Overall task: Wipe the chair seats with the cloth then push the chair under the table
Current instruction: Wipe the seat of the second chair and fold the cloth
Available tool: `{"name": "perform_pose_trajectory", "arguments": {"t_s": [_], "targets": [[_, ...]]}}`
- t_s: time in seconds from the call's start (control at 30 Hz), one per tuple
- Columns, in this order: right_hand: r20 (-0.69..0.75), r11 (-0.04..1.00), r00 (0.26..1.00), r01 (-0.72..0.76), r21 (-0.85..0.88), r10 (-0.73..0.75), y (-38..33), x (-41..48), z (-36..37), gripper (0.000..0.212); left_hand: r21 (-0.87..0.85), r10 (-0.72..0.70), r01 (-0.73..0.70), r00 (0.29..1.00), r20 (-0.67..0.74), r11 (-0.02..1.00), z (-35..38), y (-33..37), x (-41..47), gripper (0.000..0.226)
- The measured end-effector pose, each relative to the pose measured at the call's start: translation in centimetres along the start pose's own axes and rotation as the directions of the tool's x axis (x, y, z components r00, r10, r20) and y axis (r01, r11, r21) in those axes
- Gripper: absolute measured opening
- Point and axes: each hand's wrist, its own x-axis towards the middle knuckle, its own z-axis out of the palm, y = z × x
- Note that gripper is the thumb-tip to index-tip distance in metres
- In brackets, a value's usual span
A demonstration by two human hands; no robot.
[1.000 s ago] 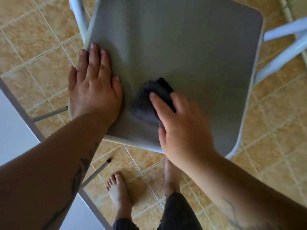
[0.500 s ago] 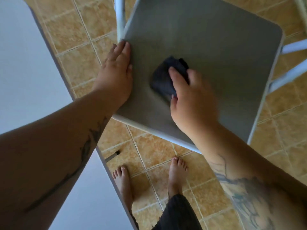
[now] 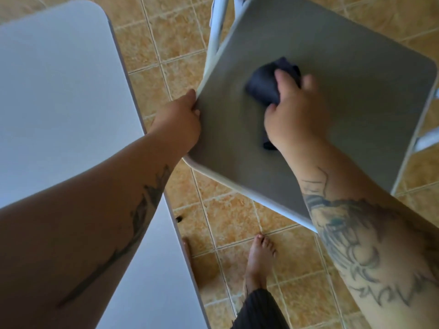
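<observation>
A chair with a flat grey seat (image 3: pixel 351 96) and a white frame stands on the tiled floor, right of the table. My right hand (image 3: pixel 297 115) presses a bunched dark cloth (image 3: pixel 263 85) onto the middle of the seat. My left hand (image 3: pixel 180 119) grips the seat's left edge, fingers curled around the rim. Both forearms reach in from the bottom of the view.
A white table top (image 3: pixel 59 91) with a rounded corner fills the left side, close to the chair's left edge. White chair legs (image 3: pixel 217 36) show at top and right. My bare feet (image 3: pixel 259 255) stand on the tan tiles below the seat's front edge.
My left hand went from lying flat on the seat to gripping its left edge. The right hand and cloth moved further in across the seat. More of the table now shows at left.
</observation>
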Motion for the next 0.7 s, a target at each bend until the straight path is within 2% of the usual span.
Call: {"name": "perform_pose_trajectory", "arguments": {"t_s": [0.13,0.23,0.37,0.4,0.47,0.53,0.63,0.7], "targets": [[0.064,0.988,0.986,0.155,0.020,-0.156,2.0,-1.1,-0.8,0.059,-0.120,0.007,-0.004,1.000,0.028,0.993,0.4,0.4,-0.2,0.049],[0.145,0.973,0.962,0.232,0.014,-0.232,3.9,-4.0,-2.0,0.062,-0.174,0.088,-0.078,0.995,0.049,0.982,2.1,1.6,-0.7,0.052],[0.305,0.889,0.843,0.457,0.030,-0.443,9.0,-10.0,-5.2,0.061,-0.135,0.176,-0.167,0.983,0.054,0.977,4.1,3.6,-1.3,0.053],[0.312,0.883,0.837,0.469,0.011,-0.449,10.8,-10.6,-6.1,0.060,-0.158,0.174,-0.163,0.983,0.059,0.974,4.5,3.8,-1.4,0.053],[0.231,0.935,0.913,0.353,-0.036,-0.336,13.5,-10.0,-7.1,0.059,-0.210,0.161,-0.144,0.985,0.064,0.967,5.1,4.0,-1.5,0.053],[0.078,0.994,0.992,0.101,-0.050,-0.097,13.9,-7.6,-6.4,0.059,-0.236,0.154,-0.134,0.986,0.070,0.963,5.3,3.7,-1.4,0.053],[-0.049,0.978,0.977,-0.208,-0.037,0.206,10.6,-2.5,-4.2,0.058,-0.325,0.175,-0.145,0.982,0.067,0.935,5.3,3.2,-1.1,0.052],[-0.061,0.968,0.967,-0.248,-0.032,0.246,7.1,-0.4,-3.1,0.056,-0.439,0.177,-0.120,0.980,0.092,0.890,5.2,2.9,-1.1,0.047]]}}
